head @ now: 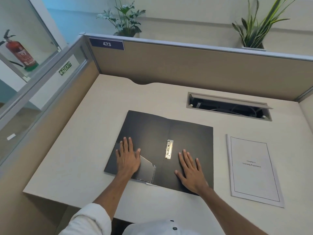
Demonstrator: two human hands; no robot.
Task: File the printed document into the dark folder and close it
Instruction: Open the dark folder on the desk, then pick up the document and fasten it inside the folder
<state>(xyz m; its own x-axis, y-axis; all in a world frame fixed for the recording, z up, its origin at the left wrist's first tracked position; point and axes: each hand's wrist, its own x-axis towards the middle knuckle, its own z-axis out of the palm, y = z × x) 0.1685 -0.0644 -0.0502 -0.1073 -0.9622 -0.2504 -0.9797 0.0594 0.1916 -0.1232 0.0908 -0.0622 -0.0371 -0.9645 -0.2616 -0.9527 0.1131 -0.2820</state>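
The dark folder (186, 138) lies open under both flat, empty hands' spread fingers (126, 143), while the printed document (254, 168) waits unfiled to its right.

Person wears a white shirt, left sleeve (91, 219) rolled up above the forearm, right forearm bare. Dark round buttons (174, 228) run down the shirt front. Left hand (127, 158) and right hand (192, 172) bare, no rings or watch showing.

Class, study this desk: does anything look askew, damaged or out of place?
Nothing looks damaged or spilled. The open dark folder lies slightly turned on the beige desk, and the lid of the recessed cable tray is open.
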